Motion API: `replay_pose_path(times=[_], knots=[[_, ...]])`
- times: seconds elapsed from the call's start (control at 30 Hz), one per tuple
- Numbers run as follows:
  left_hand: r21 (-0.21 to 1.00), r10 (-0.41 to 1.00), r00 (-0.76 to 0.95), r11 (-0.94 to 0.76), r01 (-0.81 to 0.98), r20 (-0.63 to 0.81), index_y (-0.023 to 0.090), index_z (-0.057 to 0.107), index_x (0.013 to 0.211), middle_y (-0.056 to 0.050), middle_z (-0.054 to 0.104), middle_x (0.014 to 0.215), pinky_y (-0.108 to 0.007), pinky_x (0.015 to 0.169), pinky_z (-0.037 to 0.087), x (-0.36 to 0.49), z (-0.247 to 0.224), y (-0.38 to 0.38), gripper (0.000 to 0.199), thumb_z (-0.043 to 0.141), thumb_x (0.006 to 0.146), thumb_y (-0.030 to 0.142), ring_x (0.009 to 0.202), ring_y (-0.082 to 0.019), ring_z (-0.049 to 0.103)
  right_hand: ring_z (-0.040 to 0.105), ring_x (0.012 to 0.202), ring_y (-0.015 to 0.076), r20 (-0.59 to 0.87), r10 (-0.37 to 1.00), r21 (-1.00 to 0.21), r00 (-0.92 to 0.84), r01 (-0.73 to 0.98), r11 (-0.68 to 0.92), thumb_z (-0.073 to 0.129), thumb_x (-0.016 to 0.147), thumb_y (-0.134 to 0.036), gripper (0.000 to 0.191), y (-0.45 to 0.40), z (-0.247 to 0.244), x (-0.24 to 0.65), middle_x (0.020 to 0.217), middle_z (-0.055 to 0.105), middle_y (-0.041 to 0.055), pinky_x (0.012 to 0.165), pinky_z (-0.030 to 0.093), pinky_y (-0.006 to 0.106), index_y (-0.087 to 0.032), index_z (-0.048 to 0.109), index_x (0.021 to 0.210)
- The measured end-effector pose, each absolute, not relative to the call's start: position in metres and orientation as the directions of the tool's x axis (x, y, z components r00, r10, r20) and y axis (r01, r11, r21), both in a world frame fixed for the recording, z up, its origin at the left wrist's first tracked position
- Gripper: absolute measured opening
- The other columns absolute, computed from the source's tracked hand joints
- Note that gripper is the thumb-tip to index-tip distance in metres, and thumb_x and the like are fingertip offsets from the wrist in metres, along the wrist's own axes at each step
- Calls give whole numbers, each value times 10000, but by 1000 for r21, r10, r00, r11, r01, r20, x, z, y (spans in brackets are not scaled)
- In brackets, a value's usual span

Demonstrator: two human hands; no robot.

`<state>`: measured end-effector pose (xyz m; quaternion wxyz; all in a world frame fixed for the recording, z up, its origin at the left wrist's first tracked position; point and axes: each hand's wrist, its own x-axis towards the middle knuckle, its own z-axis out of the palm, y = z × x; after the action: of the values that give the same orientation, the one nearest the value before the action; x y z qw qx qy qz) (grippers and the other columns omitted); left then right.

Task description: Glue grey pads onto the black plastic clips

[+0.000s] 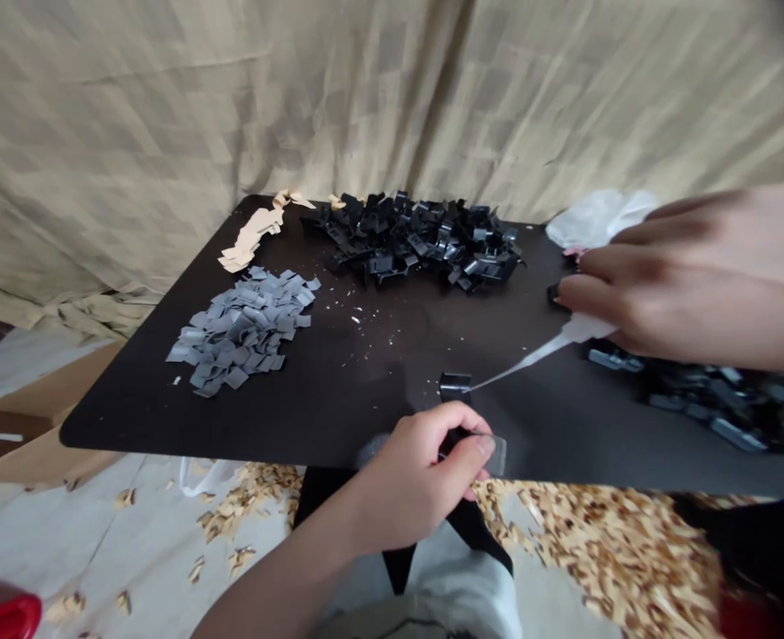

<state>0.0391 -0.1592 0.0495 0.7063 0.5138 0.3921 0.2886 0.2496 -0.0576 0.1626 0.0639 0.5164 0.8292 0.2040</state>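
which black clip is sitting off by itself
The black clip just above the left hand, alone on the tabletop, well apart from the far heap and the pile at right.

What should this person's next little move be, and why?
Probably the right hand should ease the white tapered tip onto the black clip: the tip points at that clip, which sits alone on the dark tabletop, just beyond the left hand, itself gripping another black piece.
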Motion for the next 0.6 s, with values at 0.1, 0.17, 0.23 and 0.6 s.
replay_pose_path(times=[0.1, 0.17, 0.23, 0.6], knots=[[953, 809, 529, 304, -3, -256, 175, 531, 832, -40, 584, 752, -269, 641, 505, 39, 48, -160, 156, 445, 838, 305, 706, -139, 563, 484, 678, 68, -229, 755, 650, -614, 481, 588, 544, 783, -187, 197, -60, 169, 231, 554, 473, -37, 585, 134, 307, -142, 553, 591], [952, 809, 527, 307, 0, -262, 178, 533, 840, -40, 584, 750, -269, 641, 505, 39, 48, -161, 160, 445, 837, 312, 705, -141, 565, 491, 710, 61, -256, 770, 705, -585, 432, 562, 424, 842, -160, 257, -60, 171, 223, 593, 500, -33, 592, 124, 320, -131, 542, 616], [953, 811, 525, 303, 1, -259, 181, 537, 849, -42, 587, 757, -268, 643, 505, 39, 48, -162, 167, 442, 839, 318, 726, -148, 570, 502, 768, 75, -269, 781, 723, -563, 418, 550, 399, 839, -123, 250, -59, 171, 220, 631, 521, -26, 600, 133, 327, -127, 534, 629], [963, 836, 498, 271, -6, -232, 188, 545, 849, -35, 598, 757, -250, 631, 505, 42, 46, -161, 155, 445, 843, 306, 733, -146, 591, 510, 1009, 153, -220, 772, 495, -597, 614, 616, 464, 807, -78, 263, -59, 170, 221, 649, 557, -46, 711, 238, 338, -94, 474, 545]])
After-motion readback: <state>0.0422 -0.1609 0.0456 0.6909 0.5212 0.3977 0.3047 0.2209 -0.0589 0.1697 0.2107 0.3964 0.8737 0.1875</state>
